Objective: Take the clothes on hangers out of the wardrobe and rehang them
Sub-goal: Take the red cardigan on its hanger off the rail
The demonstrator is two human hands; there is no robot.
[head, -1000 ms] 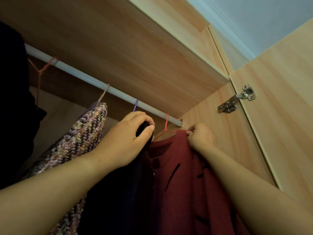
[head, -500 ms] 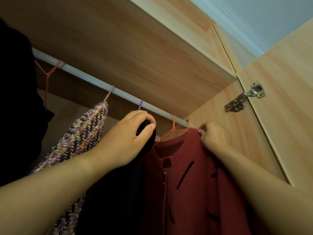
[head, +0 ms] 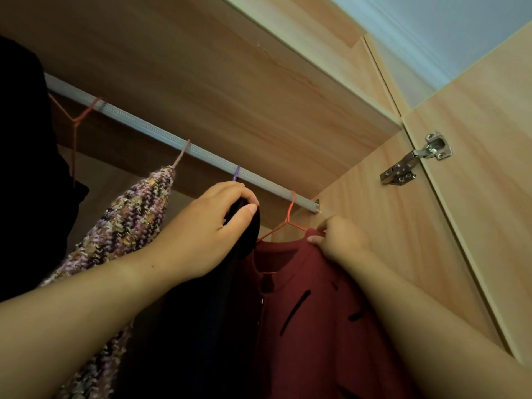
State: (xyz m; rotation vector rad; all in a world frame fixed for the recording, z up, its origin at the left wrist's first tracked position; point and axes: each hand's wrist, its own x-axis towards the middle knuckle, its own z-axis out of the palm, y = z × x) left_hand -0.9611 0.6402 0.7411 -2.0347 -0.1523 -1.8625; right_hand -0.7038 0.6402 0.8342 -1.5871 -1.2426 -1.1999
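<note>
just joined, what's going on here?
A person reaches into a wardrobe. The left hand grips the top of a dark garment on a purple hanger; the right hand pinches the collar edge of a red garment on an orange hanger. Both hangers are hooked on the rail, so nothing is out yet.

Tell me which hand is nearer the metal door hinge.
Right. The right hand pinches the red garment at its shoulder, below and left of the hinge; the left hand grips the black garment farther left.
</note>
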